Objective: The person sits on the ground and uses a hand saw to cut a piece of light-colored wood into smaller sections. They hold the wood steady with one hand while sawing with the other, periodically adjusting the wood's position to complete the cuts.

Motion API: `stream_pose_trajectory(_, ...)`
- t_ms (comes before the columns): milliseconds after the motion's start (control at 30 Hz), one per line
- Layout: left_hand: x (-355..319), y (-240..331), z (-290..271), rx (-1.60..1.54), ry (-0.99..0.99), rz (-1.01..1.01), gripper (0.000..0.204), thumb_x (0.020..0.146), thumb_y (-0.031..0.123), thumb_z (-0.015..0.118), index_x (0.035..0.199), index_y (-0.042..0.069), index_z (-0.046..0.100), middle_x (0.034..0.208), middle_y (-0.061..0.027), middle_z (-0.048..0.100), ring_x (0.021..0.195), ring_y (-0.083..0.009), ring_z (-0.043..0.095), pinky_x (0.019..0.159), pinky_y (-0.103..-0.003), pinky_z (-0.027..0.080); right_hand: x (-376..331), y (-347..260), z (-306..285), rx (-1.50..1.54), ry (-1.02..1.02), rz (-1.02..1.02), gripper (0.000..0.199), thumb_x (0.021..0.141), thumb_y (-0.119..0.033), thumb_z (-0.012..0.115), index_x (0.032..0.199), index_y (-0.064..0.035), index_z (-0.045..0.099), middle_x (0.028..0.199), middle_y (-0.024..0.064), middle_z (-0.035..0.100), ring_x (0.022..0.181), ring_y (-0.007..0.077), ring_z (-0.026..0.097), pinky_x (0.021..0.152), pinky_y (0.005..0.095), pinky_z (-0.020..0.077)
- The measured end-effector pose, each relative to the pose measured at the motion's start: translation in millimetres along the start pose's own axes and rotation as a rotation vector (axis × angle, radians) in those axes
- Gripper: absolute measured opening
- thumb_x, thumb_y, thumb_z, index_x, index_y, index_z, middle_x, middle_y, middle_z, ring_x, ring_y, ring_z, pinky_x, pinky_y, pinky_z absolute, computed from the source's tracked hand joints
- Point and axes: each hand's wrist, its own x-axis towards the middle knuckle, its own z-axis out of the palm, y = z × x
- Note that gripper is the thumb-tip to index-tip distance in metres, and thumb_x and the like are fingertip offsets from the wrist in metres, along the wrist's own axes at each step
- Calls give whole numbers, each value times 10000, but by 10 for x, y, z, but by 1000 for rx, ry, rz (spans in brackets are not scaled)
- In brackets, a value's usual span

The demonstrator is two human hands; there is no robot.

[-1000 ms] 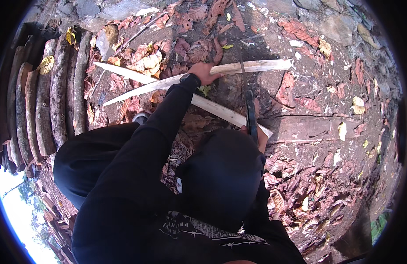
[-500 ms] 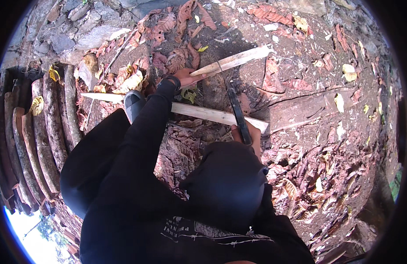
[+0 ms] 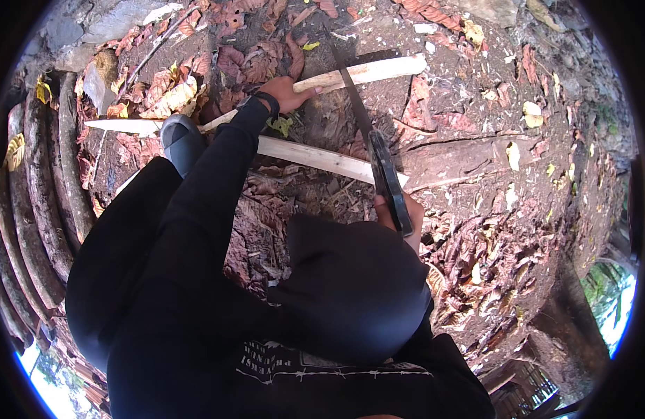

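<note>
My left hand (image 3: 289, 95) is closed around a pale split wooden stake (image 3: 389, 70), pressing it down near the ground; its thinner end runs back under my wrist. In my right hand (image 3: 414, 218) is the black handle of a hand saw (image 3: 385, 164). The long narrow blade points away from me and lies across the stake, a little right of my left fingers. Below it, a second pale wooden strip (image 3: 322, 159) lies on the soil, passing under the saw and near my dark shoe (image 3: 181, 143). The fingers of my right hand are partly hidden behind the handle.
Stacked logs (image 3: 47, 181) stand at the left. Dry brown leaves (image 3: 469, 269) cover much of the soil, and a flat board (image 3: 469, 160) lies half sunk in it at the right. Grey stones (image 3: 92, 29) line the far left. My bent knee (image 3: 357, 286) takes up the lower middle.
The saw has slid away from me, its blade reaching farther past the stake. The view has shifted, and more of the stake's thin end shows behind my left wrist.
</note>
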Motion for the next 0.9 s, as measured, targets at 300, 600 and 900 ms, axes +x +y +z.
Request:
stream_pose_trajectory(300,36,-194,54,57,34,13,963,850,911,593,862,-28,807,739,-212,736,736,-356,763,729,-483,615,261,177,183,-21,-13,-78,154,983,-127,747,908,-3,696,686,-10,578,654,79,487,586,322,401)
stream_pose_trajectory(600,171,-41,146,71,49,13,889,890,848,619,974,-15,813,792,-235,750,829,-392,773,812,-492,604,837,182,431,-58,49,-276,172,978,-129,738,898,7,670,616,49,551,544,117,471,542,333,391)
stream_pose_trajectory(900,92,-142,122,42,112,36,869,909,838,604,936,-4,817,720,-207,729,738,-386,758,772,-487,602,-122,206,-126,-121,7,32,144,976,-150,765,922,-23,722,681,-18,596,619,92,486,579,317,408)
